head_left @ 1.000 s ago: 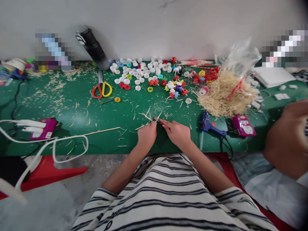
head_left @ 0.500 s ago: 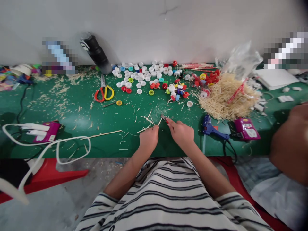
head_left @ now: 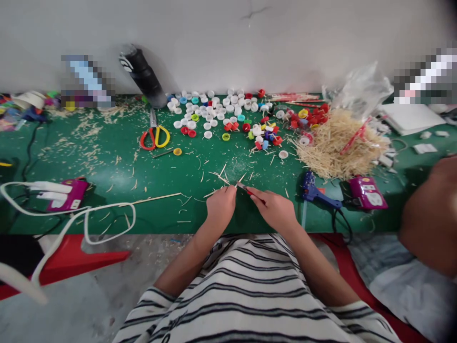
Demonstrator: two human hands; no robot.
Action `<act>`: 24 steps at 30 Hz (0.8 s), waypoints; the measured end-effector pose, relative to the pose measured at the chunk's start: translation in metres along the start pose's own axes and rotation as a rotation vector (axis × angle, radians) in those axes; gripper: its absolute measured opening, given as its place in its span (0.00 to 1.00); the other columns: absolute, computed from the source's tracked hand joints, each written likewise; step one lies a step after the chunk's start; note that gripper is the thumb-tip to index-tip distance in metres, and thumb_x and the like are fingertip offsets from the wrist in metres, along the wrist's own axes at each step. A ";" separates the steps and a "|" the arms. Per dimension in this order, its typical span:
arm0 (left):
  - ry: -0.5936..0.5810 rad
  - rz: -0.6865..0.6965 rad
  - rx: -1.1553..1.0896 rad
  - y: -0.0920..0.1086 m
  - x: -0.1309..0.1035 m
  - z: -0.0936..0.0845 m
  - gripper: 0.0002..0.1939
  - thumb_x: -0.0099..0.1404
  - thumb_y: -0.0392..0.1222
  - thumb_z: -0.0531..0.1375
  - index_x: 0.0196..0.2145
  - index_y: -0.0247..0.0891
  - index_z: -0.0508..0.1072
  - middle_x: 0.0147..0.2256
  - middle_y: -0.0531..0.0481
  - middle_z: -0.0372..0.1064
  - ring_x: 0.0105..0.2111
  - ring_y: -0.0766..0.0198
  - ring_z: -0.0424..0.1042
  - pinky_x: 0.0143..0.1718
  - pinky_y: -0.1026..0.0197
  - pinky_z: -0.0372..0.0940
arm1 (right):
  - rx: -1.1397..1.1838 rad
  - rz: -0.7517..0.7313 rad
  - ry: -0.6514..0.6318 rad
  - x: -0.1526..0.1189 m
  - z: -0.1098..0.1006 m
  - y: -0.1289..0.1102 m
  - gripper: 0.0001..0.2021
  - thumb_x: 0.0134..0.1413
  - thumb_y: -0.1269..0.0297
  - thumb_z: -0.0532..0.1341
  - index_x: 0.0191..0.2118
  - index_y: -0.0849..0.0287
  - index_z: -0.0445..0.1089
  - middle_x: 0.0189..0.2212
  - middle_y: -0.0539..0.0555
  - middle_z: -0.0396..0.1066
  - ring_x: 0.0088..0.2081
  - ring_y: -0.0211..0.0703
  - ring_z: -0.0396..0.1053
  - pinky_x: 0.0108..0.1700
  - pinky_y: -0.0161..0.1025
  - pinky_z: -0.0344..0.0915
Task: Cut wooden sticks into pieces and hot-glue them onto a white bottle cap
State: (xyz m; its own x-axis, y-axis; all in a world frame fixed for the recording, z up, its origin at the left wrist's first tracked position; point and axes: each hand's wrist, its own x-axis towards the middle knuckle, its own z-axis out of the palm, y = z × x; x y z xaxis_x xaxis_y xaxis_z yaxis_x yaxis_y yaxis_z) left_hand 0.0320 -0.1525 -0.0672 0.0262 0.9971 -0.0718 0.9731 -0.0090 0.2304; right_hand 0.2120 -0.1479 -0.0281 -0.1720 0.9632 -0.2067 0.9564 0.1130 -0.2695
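Observation:
My left hand (head_left: 221,206) is closed on a thin wooden stick, whose pale tip shows just past the fingers. My right hand (head_left: 275,207) is wrapped round the red handle of a small knife (head_left: 242,185). The blade lies against or very near the stick at my left fingertips. Several loose slivers and thin sticks (head_left: 219,177) lie on the green table (head_left: 160,171) just beyond my left hand. White and coloured bottle caps (head_left: 214,112) are spread farther back, some with sticks in them.
Scissors (head_left: 154,136) and a black bottle (head_left: 143,76) are at the back left. A stick pile (head_left: 342,145), blue glue gun (head_left: 316,191) and purple socket box (head_left: 367,193) stand right. White cables (head_left: 107,240) cross the left. Another person's arm (head_left: 430,214) is at the right edge.
My right hand has moved slightly right and towards me, and the knife with it, its blade now close to my left fingertips. My left hand has hardly moved.

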 end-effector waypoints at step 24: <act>0.035 -0.023 -0.027 0.001 0.000 -0.003 0.19 0.78 0.49 0.43 0.43 0.40 0.70 0.38 0.47 0.76 0.38 0.59 0.76 0.30 0.60 0.54 | 0.007 -0.042 0.042 -0.006 0.005 -0.001 0.19 0.71 0.51 0.52 0.62 0.32 0.69 0.35 0.47 0.77 0.36 0.38 0.74 0.27 0.35 0.52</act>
State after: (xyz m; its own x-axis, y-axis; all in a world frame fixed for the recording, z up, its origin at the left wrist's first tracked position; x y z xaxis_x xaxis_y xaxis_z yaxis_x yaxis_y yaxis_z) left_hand 0.0324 -0.1527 -0.0644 -0.0046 0.9990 -0.0438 0.9667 0.0156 0.2556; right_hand 0.2108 -0.1550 -0.0310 -0.2019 0.9671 -0.1550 0.9467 0.1521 -0.2838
